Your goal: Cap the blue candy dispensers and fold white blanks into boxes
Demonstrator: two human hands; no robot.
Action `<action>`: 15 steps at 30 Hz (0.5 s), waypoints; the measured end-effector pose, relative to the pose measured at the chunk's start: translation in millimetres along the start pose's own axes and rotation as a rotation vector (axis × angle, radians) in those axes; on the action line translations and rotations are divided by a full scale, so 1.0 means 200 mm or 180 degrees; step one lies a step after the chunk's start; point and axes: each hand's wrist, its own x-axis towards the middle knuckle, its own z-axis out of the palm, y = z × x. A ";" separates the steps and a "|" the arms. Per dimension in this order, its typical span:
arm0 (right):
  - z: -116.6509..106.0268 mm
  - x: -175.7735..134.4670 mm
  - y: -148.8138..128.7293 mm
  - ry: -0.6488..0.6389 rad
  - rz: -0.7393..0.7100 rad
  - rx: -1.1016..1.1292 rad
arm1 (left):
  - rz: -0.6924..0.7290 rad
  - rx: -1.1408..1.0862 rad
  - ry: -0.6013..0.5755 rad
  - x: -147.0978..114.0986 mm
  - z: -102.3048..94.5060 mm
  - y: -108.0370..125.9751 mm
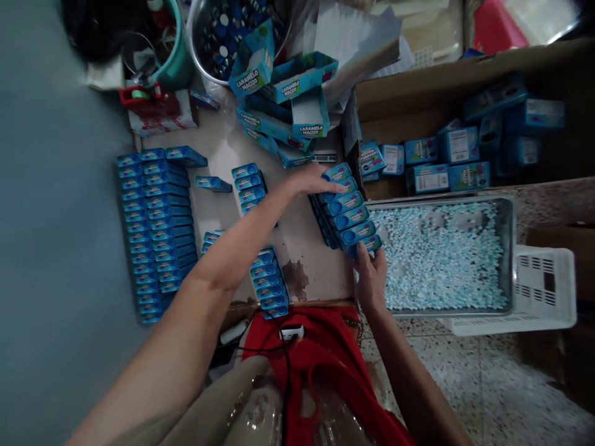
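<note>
A row of several small blue candy packs (352, 218) is gripped from both ends between my two hands, above the right side of the work table. My left hand (316, 179) clasps the far end, thumb over the top pack. At the near end, the fingers of my right hand (370, 272) press against the last pack. More packs show beneath the row, partly hidden. To the left lie a short row of packs (250, 188), partly behind my left forearm, and another row (269, 282) by the table's near edge. One single pack (212, 183) lies apart.
Long stacked columns of packs (170, 220) stand at the left. Open display boxes (297, 80) are piled at the back beside a metal bowl (190, 37). On the right are a cardboard carton (395, 93) holding blue boxes and a metal tray (511, 254) of small pale-blue candies.
</note>
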 end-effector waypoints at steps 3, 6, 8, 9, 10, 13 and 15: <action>-0.07 -0.06 0.02 -0.0108 0.0321 -0.0228 | 0.0037 0.0228 0.0010 -0.07 -0.02 -0.03; -0.11 -0.22 0.11 -0.0197 0.0547 -0.0731 | 0.0100 -0.0345 0.1410 -0.37 0.01 -0.14; -0.05 -0.32 0.13 -0.0663 0.0311 -0.1072 | -0.0029 -0.0829 0.2706 -0.63 0.07 -0.24; 0.01 -0.34 0.11 -0.0930 0.0055 -0.1199 | -0.0238 -0.1232 0.3275 -0.75 0.11 -0.30; 0.11 -0.33 0.07 -0.1151 -0.0283 -0.1298 | -0.0543 -0.1824 0.3693 -0.85 0.15 -0.34; 0.57 -0.13 -0.14 -0.1332 -0.1617 -0.1322 | -0.1759 -0.3945 0.3331 -1.00 0.25 -0.46; 0.96 0.12 -0.28 -0.1654 -0.2344 -0.1431 | -0.2121 -0.4748 0.2828 -0.98 0.27 -0.51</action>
